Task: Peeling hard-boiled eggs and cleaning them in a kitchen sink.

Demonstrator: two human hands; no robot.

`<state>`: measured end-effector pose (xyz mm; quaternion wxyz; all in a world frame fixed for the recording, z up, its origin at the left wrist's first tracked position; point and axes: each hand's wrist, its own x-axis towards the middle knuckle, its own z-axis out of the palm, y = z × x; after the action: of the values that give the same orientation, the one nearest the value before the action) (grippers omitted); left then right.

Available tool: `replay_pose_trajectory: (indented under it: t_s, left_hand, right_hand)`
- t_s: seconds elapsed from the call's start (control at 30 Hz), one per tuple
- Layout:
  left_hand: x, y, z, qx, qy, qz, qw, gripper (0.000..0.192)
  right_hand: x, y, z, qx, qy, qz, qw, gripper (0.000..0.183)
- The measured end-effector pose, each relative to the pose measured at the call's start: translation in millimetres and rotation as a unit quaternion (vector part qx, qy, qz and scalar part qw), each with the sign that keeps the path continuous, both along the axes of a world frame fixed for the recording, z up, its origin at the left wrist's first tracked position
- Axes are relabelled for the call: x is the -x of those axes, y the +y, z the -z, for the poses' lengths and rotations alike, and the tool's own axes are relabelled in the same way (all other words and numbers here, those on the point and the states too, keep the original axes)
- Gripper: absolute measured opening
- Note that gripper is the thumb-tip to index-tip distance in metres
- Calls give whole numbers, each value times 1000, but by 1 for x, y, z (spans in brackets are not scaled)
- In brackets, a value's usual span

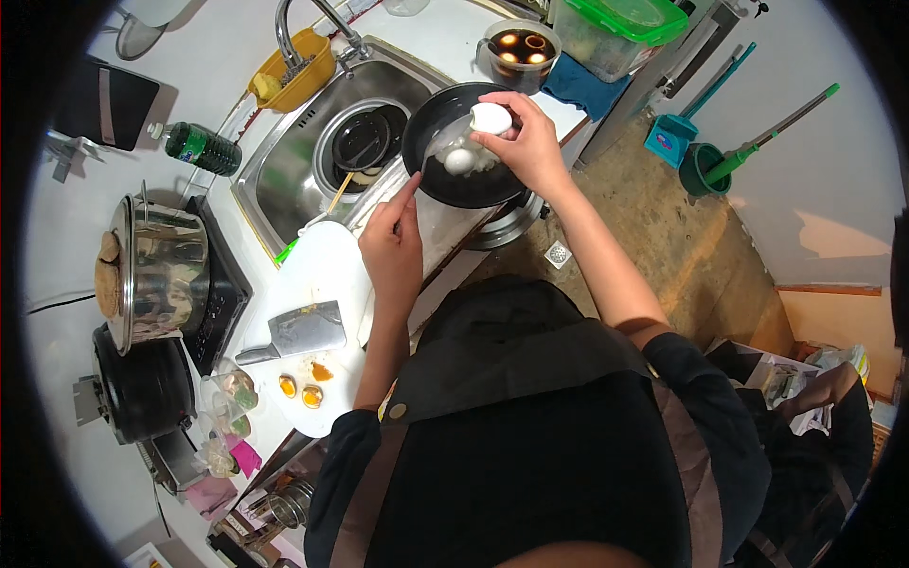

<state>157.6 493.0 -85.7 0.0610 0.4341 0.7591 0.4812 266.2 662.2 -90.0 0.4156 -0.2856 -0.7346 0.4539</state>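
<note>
My right hand grips a white egg between thumb and fingers, above a black pan. Cloudy liquid lies in the pan, with another white egg and pale bits around it. My left hand is at the pan's near left rim, its index finger stretched to the edge. A thin shiny strip runs up from that fingertip inside the pan; whether the hand holds it is unclear. Behind the pan stands a clear tub of dark liquid with several eggs in it.
The steel sink holds black dishes. On a white cutting board lie a cleaver and two egg halves. A lidded steel pot stands at left. A blue cloth hangs over the counter edge.
</note>
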Motion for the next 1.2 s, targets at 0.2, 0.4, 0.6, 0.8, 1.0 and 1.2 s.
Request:
replay_pose_trajectory:
  t_s: [0.2, 0.4, 0.6, 0.8, 1.0, 1.2]
  left_hand:
    - [-10, -4, 1, -54, 8, -2, 998, 32]
    - [-11, -6, 4, -45, 59, -11, 997, 35]
    - [-10, -6, 3, -63, 69, -9, 996, 38]
    - [-8, -2, 7, -68, 18, 10, 997, 35]
    - [-7, 4, 11, -75, -37, 13, 996, 30]
    - [-2, 8, 6, -84, -95, 17, 992, 27]
  right_hand:
    - [0, -12, -9, -56, 14, 12, 998, 37]
    - [-2, -16, -8, -73, 14, 22, 997, 39]
    - [-5, -18, -13, -67, 1, 2, 998, 38]
    - [-6, -11, -5, -160, 5, -12, 987, 37]
    - [-7, -16, -3, -217, -20, -3, 976, 42]
    - [-10, -8, 5, -49, 17, -44, 998, 44]
